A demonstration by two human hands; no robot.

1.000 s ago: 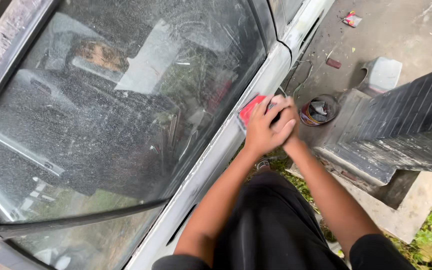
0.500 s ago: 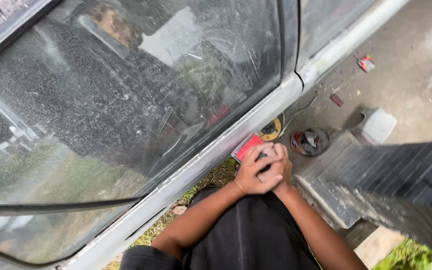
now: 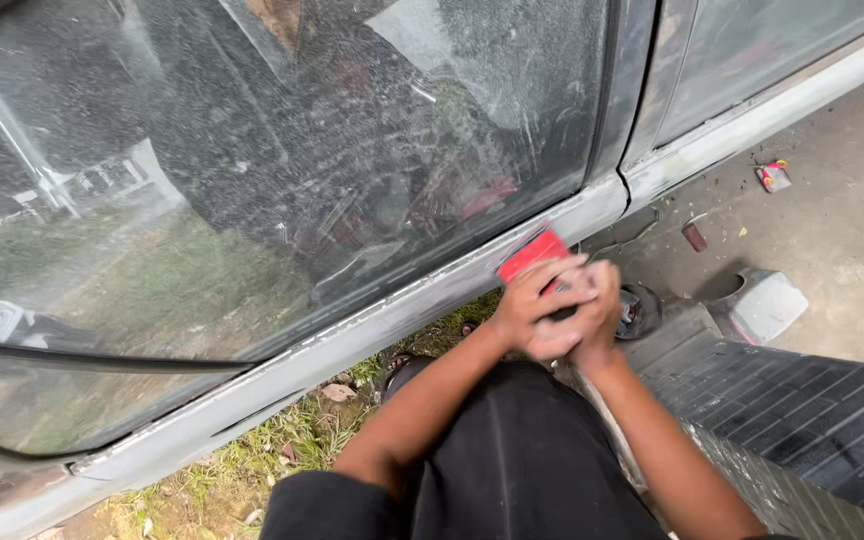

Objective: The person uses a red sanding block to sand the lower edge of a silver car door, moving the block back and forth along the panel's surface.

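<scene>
Both hands, left hand (image 3: 530,312) and right hand (image 3: 592,310), close their fingers (image 3: 564,270) around a red sanding block (image 3: 532,254). The block sticks out at eleven o'clock from the fingers, against the grey car door (image 3: 372,325)

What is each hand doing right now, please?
Left hand: closed on the red sanding block, pressing it against the car body.
Right hand: clasped over the left hand, on the same block.
</scene>
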